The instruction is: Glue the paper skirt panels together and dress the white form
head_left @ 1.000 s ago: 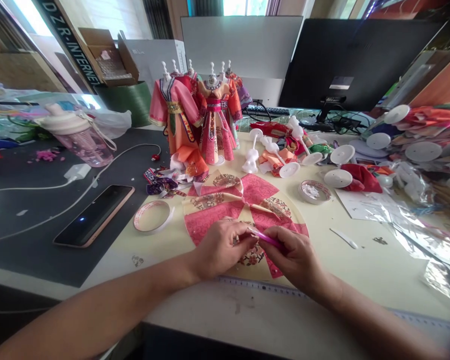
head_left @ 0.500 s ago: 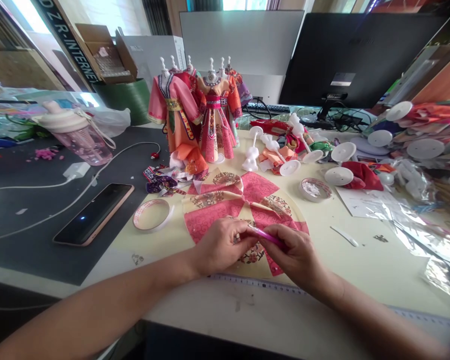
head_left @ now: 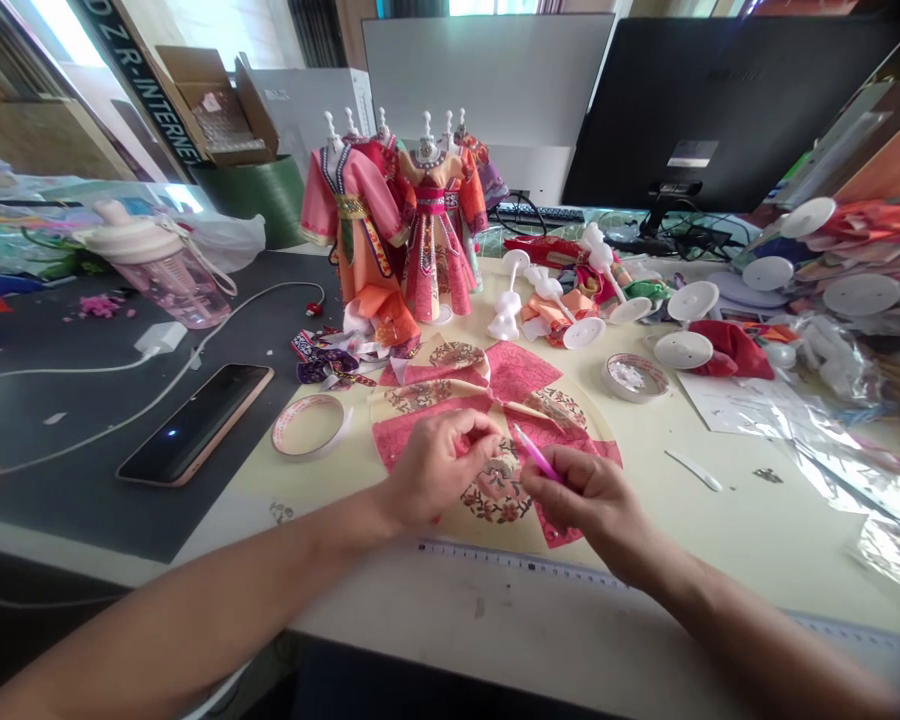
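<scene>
My right hand (head_left: 596,495) grips a slim pink pen-like tool (head_left: 538,455) with a pale tip that points up and left. My left hand (head_left: 439,460) is closed, thumb against the curled forefinger; whatever it may pinch is too small to make out. A small gap separates the tool's tip from the left fingers. Under both hands lies a round cloth piece (head_left: 521,370) with pink and cream wedges and dark floral medallions, gathered near its middle. Along its front edge runs a measuring tape (head_left: 510,560).
A tape roll (head_left: 309,428) and a phone (head_left: 195,425) lie left. Another roll (head_left: 634,377) holds small white bits, right of the cloth. Doll-size dresses on stands (head_left: 427,230) rise behind it. White stands (head_left: 682,350) crowd the right; a white strip (head_left: 694,470) lies nearer.
My hands have drawn apart; the pink tool's tip has left the left fingers and tilts more upward. The left fingers have curled in more, and the view has shifted slightly.
</scene>
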A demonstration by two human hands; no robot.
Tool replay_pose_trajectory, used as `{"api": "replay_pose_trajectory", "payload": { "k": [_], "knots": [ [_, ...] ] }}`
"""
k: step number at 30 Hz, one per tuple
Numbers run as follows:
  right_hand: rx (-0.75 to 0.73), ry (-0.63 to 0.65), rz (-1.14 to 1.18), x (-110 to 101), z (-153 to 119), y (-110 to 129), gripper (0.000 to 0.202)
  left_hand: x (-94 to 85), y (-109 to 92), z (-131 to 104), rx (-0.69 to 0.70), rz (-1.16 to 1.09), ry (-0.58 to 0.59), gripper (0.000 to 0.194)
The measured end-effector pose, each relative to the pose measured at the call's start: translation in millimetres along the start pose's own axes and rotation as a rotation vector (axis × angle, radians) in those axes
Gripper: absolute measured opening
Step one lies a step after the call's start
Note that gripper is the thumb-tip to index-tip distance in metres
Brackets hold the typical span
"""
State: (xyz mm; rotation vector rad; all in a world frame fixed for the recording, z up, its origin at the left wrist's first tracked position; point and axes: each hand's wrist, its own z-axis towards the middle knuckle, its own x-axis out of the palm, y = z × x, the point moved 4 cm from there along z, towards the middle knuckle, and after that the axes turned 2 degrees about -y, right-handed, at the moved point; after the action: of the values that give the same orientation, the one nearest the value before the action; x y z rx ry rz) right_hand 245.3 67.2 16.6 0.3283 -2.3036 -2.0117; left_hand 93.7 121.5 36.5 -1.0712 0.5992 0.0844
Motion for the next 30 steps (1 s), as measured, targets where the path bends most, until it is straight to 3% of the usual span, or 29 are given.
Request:
{"api": "replay_pose_trajectory", "payload": {
  "k": [4, 9, 17, 24, 30],
  "knots": [
    [0.046, -0.055, 0.274, -6.1, 5.1, -7.9, 0.022, 4.3, 0.1, -1.3, -0.138, -0.256, 0.046, 0.012],
    [0.041, -0.051, 0.314, -7.2, 5.4, -10.0, 0.027, 9.9, 6.7, -3.2, -0.281, -0.49, 0.039, 0.014],
    [-0.101, -0.038, -0.063, 0.2, -0.4, -3.3, 0.038, 15.3, 10.1, -6.5, -0.568, -0.811, 0.079, 0.024],
    [-0.332, -0.058, -0.344, 7.5, -4.2, 2.2, 0.043, 10.1, 10.9, -6.9, -0.59, -0.81, -0.029, 0.021],
    [-0.358, -0.07, -0.423, 9.5, -6.9, 3.4, 0.042, 8.4, 9.1, -7.2, -0.57, -0.77, -0.032, 0.023]
  ]
}}
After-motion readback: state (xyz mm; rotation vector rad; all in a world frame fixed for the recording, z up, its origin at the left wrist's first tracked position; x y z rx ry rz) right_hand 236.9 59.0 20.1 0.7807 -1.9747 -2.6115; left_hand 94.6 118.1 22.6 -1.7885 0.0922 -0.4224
